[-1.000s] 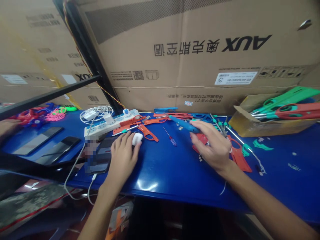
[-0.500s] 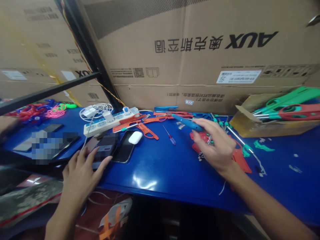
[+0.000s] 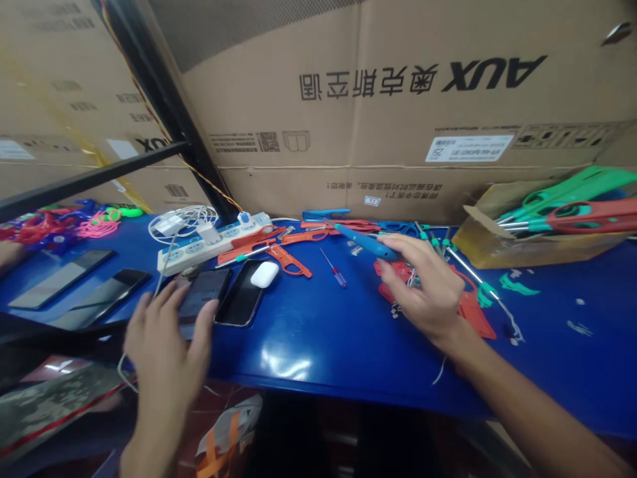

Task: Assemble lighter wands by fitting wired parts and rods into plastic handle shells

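My left hand [image 3: 162, 345] hovers over the near end of a dark phone [image 3: 206, 292], fingers spread and thumb apart. A white cable runs beneath these fingers. Beside that phone lies another black phone [image 3: 233, 302], a white earbud case [image 3: 265, 274] resting on it. My right hand [image 3: 430, 285] grips a blue-handled tool [image 3: 365, 240] between thumb and fingers, its narrow end pointing left; its exact kind is unclear. Red plastic parts with thin wires [image 3: 395, 282] lie below the right hand, partly hidden by it. A small purple-handled screwdriver [image 3: 339, 275] lies between the hands.
Orange lighter shells [image 3: 288, 260] lie by a white power strip [image 3: 213, 242]. At right stands a cardboard box [image 3: 542, 249] of green and red lighters [image 3: 592, 216]. Two more phones [image 3: 64, 275] and coloured cords [image 3: 102, 222] are at left, near another person's hand [image 3: 12, 255]. Large cartons form the back.
My left hand has lifted and drawn back a little from the dark phone, with its thumb swung upward. My right hand keeps its grip on the blue-handled tool. The view has shifted slightly.
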The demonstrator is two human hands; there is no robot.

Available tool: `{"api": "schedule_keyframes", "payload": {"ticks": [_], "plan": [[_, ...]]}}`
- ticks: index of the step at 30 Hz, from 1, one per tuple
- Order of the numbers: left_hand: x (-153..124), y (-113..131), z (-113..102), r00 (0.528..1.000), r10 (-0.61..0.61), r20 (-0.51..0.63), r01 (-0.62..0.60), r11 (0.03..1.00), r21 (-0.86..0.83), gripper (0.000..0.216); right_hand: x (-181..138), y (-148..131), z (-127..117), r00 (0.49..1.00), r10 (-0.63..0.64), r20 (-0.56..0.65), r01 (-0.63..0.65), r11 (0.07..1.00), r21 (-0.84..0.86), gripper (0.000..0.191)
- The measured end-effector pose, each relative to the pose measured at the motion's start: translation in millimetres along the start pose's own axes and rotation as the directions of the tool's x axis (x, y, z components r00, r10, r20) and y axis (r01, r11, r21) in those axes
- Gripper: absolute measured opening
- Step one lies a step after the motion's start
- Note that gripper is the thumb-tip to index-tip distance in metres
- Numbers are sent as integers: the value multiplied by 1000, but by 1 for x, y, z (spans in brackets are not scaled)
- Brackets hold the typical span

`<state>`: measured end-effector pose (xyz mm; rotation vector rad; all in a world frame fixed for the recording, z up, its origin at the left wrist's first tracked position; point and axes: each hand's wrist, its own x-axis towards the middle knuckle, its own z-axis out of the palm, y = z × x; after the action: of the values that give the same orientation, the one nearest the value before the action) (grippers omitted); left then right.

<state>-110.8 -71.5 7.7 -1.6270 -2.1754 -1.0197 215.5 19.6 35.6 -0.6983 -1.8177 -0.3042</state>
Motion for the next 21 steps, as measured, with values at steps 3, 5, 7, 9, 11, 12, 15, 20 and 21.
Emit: {"api": "schedule_keyframes", "payload": {"ticks": [3, 5, 7, 9, 11, 12, 15, 20, 21], "plan": [[3, 55, 8, 968, -6, 250, 122, 884, -451, 47, -3, 1, 1, 1000, -6, -1, 6, 1000, 19, 49], [13, 91, 19, 861, 118, 495, 270, 719, -641, 55, -5, 4, 1, 1000, -18, 4, 18, 1000, 24, 51], [29, 124, 34, 745, 291, 601, 376, 560, -738, 64, -6, 7, 1, 999, -45, 17, 44, 999, 28, 54], [48, 149, 51, 650, 428, 628, 510, 367, -778, 70, -6, 9, 1, 996, -83, 33, 82, 996, 35, 55], [62, 167, 68, 564, 546, 620, 613, 226, -757, 69, -6, 12, 2, 994, -98, 51, 96, 994, 46, 53], [66, 172, 77, 553, 573, 605, 642, 169, -748, 62, -5, 13, 3, 994, -91, 64, 88, 995, 46, 51], [67, 177, 101, 604, 564, 564, 645, 71, -761, 34, -5, 16, 4, 993, -33, 110, 31, 999, 13, 42], [57, 171, 106, 614, 546, 570, 710, -67, -701, 25, -2, 18, 2, 986, -16, 167, 23, 999, -40, 32], [56, 171, 102, 616, 547, 567, 714, -86, -694, 25, -1, 17, 0, 984, -18, 176, 23, 999, -27, 30]]}}
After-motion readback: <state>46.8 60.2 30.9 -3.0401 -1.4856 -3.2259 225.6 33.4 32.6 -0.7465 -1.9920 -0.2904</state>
